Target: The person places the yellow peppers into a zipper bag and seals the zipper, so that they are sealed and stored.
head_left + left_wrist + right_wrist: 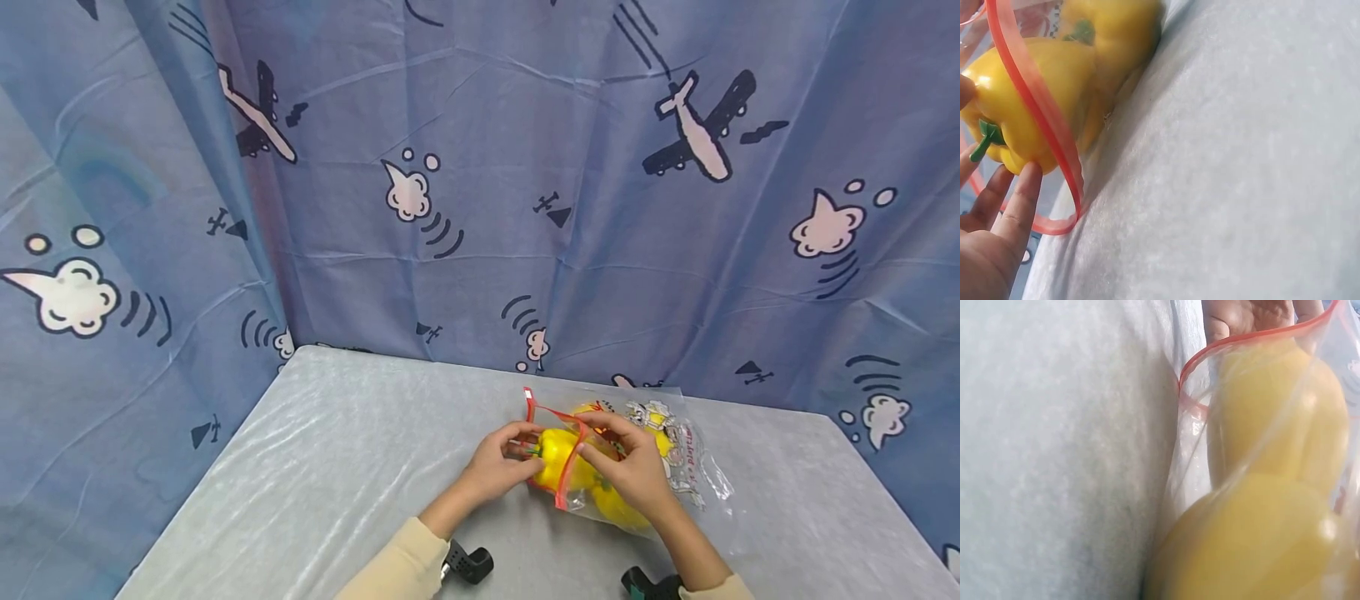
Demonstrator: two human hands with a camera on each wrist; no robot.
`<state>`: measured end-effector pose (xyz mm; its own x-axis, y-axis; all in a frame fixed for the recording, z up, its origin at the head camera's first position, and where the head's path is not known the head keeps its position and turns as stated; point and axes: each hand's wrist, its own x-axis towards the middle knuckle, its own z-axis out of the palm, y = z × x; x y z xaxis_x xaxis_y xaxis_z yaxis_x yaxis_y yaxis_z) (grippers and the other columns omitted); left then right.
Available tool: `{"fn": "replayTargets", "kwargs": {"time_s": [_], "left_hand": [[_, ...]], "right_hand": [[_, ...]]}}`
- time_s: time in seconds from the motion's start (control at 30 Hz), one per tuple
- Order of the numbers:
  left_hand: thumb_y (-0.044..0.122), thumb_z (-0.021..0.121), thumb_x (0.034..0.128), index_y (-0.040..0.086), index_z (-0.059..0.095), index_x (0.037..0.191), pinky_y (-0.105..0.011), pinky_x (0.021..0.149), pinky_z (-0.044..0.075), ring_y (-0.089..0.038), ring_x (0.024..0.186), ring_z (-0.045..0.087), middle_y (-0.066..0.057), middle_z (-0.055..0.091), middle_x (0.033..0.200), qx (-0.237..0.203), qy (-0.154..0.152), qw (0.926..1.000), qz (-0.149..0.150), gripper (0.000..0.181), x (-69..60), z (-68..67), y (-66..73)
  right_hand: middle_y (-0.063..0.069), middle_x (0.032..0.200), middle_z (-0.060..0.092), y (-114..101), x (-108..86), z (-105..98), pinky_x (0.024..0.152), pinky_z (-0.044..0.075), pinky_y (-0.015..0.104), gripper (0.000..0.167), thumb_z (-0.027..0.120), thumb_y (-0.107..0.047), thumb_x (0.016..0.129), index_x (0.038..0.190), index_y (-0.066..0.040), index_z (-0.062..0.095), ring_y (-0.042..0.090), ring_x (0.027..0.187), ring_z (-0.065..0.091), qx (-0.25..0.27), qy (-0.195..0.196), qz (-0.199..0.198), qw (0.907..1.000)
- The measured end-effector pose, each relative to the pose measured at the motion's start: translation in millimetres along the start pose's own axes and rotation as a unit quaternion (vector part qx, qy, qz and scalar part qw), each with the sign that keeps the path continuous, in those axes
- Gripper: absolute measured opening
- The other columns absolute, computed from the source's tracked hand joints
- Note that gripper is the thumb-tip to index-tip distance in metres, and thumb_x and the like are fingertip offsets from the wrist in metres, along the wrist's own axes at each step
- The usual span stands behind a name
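A clear zip bag [693,450] with a red-edged mouth and cartoon print lies on the table, its opening facing left. In that mouth is a yellow bell pepper [557,454], partly inside, its green stem [988,139] pointing out. My left hand [498,458] holds the stem end between thumb and fingers; fingertips [1030,172] touch the yellow skin. My right hand [633,467] grips the red rim of the bag from above. Deeper inside lies a second yellow bell pepper [1247,544], seen blurred through the plastic. The right fingers do not show in the right wrist view.
A pale grey-white cloth covers the table [337,450]. Behind it hangs a blue curtain [480,208] printed with planes and clouds. Dark wrist devices [471,563] show near both sleeves.
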<state>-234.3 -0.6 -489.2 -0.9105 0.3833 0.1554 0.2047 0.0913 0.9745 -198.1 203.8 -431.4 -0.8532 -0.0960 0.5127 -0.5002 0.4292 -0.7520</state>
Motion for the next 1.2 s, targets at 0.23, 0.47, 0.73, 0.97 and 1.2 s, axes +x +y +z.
{"fn": "replayTargets", "kwargs": {"time_s": [0.23,0.47,0.73,0.97,1.2], "left_hand": [[0.013,0.072,0.0802,0.009,0.063,0.122,-0.02,0.082,0.053,-0.012,0.092,0.065,-0.014,0.065,0.115,-0.011,-0.023,0.9995,0.02,0.043,2.6,4.8,0.0],[0.011,0.073,0.0801,0.012,0.065,0.122,-0.02,0.08,0.053,-0.015,0.096,0.067,-0.012,0.066,0.116,-0.027,-0.032,0.9991,0.011,0.042,6.4,10.7,-1.0],[0.004,0.074,0.0782,0.004,0.064,0.12,-0.018,0.076,0.053,-0.02,0.095,0.068,-0.017,0.066,0.112,-0.046,-0.024,0.9986,-0.001,0.042,11.3,19.9,0.0],[0.007,0.077,0.0761,0.007,0.065,0.118,-0.019,0.074,0.053,-0.019,0.094,0.066,-0.012,0.066,0.109,-0.033,-0.011,0.9991,-0.026,0.044,10.6,21.5,-1.5],[0.011,0.079,0.0742,0.006,0.064,0.119,-0.019,0.073,0.053,-0.023,0.097,0.066,-0.015,0.066,0.112,-0.019,-0.01,0.9994,-0.028,0.048,7.0,17.8,-4.1]], "right_hand": [[-0.008,0.107,0.067,-0.9,0.4,-0.1,0.08,0.049,0.014,0.03,0.074,0.003,0.078,0.108,0.003,0.068,0.0,0.092,0.059,0.009,-0.005,-0.011,0.9999],[-0.005,0.107,0.068,-1.8,0.6,-0.4,0.079,0.049,0.015,0.03,0.074,0.004,0.078,0.107,0.003,0.067,0.0,0.093,0.059,0.015,-0.007,-0.016,0.9997],[0.001,0.103,0.069,-1.9,0.1,-0.1,0.077,0.049,0.014,0.032,0.073,0.007,0.077,0.107,-0.001,0.069,0.001,0.09,0.059,0.031,-0.003,-0.028,0.9991],[-0.001,0.103,0.069,0.3,-0.4,0.6,0.079,0.05,0.014,0.032,0.073,0.007,0.077,0.108,0.0,0.069,0.001,0.091,0.06,0.031,-0.005,-0.027,0.9992],[-0.002,0.104,0.069,1.2,-0.5,1.1,0.08,0.05,0.014,0.033,0.073,0.007,0.077,0.108,-0.002,0.069,0.002,0.092,0.06,0.033,-0.008,-0.031,0.9989]]}}
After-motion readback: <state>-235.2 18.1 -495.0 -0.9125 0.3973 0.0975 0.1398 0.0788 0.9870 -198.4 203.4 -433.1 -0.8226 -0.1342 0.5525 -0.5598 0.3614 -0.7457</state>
